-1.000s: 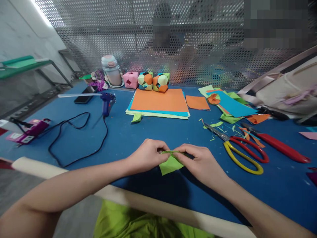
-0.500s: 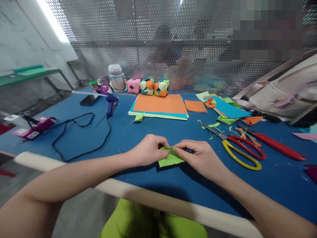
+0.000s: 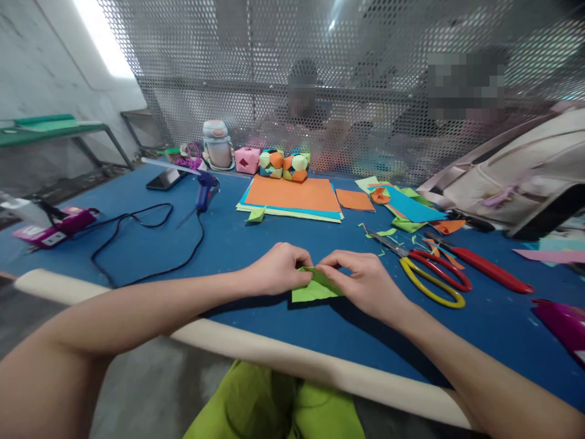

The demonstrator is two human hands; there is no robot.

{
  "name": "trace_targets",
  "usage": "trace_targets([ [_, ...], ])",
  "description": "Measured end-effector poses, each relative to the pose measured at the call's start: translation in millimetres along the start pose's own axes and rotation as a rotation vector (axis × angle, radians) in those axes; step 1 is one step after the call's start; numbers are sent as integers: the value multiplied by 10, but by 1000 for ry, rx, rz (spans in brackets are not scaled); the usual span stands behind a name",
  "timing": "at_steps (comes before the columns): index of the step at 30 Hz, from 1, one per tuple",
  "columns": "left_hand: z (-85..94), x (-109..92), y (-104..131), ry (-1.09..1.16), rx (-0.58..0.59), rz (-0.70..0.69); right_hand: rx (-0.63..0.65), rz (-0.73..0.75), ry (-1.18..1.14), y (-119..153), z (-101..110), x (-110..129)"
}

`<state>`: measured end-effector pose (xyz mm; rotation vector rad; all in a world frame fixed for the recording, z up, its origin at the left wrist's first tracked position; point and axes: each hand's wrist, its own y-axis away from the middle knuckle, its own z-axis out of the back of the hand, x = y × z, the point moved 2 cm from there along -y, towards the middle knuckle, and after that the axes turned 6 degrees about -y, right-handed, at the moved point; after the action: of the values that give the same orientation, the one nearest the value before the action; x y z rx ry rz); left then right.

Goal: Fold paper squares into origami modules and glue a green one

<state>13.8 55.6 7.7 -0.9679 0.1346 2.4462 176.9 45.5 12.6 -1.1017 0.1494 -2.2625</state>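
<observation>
A piece of light green paper (image 3: 315,290) is held between my two hands just above the blue table, its upper edge pinched on both sides. My left hand (image 3: 284,268) grips its left end between thumb and curled fingers. On the right end, my right hand (image 3: 361,275) pinches the same edge with thumb and forefinger. Scissors (image 3: 423,269) with one red and one yellow handle lie to the right of my hands. Beyond the hands is a stack of coloured sheets (image 3: 292,194), orange on top, with a small folded green paper piece (image 3: 256,214) at its front edge.
A blue glue gun (image 3: 205,190) with its black cord lies left, near a phone (image 3: 167,178) and a purple power strip (image 3: 57,225). Folded paper cubes (image 3: 295,167) and a bottle (image 3: 217,145) stand at the back. A red-handled tool (image 3: 496,271), paper scraps and a bag (image 3: 521,171) are right.
The view has shifted slightly, so the things on the right appear further left. Both hands keep hold of the green paper, with the fingers slightly moved along its top edge.
</observation>
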Motion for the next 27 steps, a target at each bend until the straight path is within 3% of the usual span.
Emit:
trace_targets([
  [10, -17, 39, -45, 1, -111, -6, -6, -13, 2, -7, 10, -55],
  [15, -16, 67, -83, 9, -191, 2, -47, -158, -59, -31, 12, -121],
  [19, -22, 81, -100, 41, -235, 38, -40, -190, -114, -33, -24, -84],
  [27, -49, 114, -96, 173, -308, 109, -197, -197, -222, 6, -136, 20],
])
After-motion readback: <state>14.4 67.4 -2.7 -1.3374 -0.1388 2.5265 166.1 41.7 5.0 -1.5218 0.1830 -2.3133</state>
